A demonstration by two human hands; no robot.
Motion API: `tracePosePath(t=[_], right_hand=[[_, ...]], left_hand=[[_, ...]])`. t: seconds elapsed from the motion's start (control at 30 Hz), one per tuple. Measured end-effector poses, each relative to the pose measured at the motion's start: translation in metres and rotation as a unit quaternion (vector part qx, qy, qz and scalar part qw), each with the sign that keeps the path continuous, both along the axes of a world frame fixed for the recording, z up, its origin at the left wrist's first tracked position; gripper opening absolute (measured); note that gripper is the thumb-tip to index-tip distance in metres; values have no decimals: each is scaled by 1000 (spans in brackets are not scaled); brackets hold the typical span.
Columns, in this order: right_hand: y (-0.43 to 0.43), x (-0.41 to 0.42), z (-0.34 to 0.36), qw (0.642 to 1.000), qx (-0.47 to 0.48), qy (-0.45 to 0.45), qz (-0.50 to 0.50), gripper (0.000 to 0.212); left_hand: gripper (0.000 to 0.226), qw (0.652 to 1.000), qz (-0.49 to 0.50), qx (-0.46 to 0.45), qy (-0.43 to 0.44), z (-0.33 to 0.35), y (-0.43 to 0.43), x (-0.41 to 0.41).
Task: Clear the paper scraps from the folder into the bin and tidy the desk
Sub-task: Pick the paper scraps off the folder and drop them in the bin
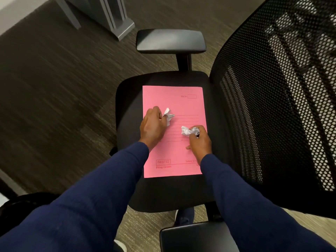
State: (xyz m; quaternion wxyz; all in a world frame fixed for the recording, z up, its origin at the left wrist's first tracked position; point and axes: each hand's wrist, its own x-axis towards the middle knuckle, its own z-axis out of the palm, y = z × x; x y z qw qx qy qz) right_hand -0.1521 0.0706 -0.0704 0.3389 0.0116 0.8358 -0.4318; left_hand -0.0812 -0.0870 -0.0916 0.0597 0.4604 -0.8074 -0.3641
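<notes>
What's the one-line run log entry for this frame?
left hand: shut on paper scrap | right hand: shut on crumpled scrap | pink folder: flat on chair seat | bin: unseen

Head view, steeply down, close

A black office chair (pixel 163 79) fills the middle of the view, its padded seat facing up, a mesh backrest (pixel 272 97) rising at the right and a flat armrest (pixel 171 41) on a post at the far side, another armrest (pixel 192 237) near the bottom edge. Beneath it lies streaked brown-grey carpet (pixel 54 79). A grey furniture base (pixel 109 17) stands on the carpet at top left
</notes>
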Motion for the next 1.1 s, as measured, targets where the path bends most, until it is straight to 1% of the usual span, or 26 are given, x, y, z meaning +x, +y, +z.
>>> tracePosePath(t=[0.13, 0.4, 0.5, 0.6, 0.7, 0.8, 0.87, 0.93, 0.97, 1.1], right_hand=[[0, 0, 1, 1000, -2, -3, -6, 27], [2, -1, 0, 1000, 26, -13, -4, 23], [2, 0, 0, 1000, 27, -12, -6, 23], [0, 1, 0, 1000, 28, -9, -5, 23], [-2, 2, 1, 999, 30, -10, -8, 23], [-3, 5, 2, 999, 33, -10, -20, 23], [-6, 8, 5, 999, 30, -17, -27, 23], [-13, 17, 9, 999, 14, -34, -37, 24], [-19, 22, 12, 998, 1, -43, -44, 24], [-47, 50, 24, 995, -45, -79, -48, 30]], left_hand=[[26, 1000, -15, 15, 11, 5, 1, 4], [20, 997, 3, 77, 9, 16, 4, 9], [19, 997, -8, 72, 9, 19, 5, 12], [17, 998, 6, 58, -5, 21, 6, 12], [18, 997, 29, 64, -15, 27, 6, 16], [28, 996, 32, 88, -15, 36, 5, 25], [24, 994, 35, 101, -4, 39, 3, 32], [15, 993, 44, 111, 24, 43, -1, 41], [14, 992, 49, 111, 38, 45, -5, 47], [36, 992, 74, 78, 60, 54, -22, 72]])
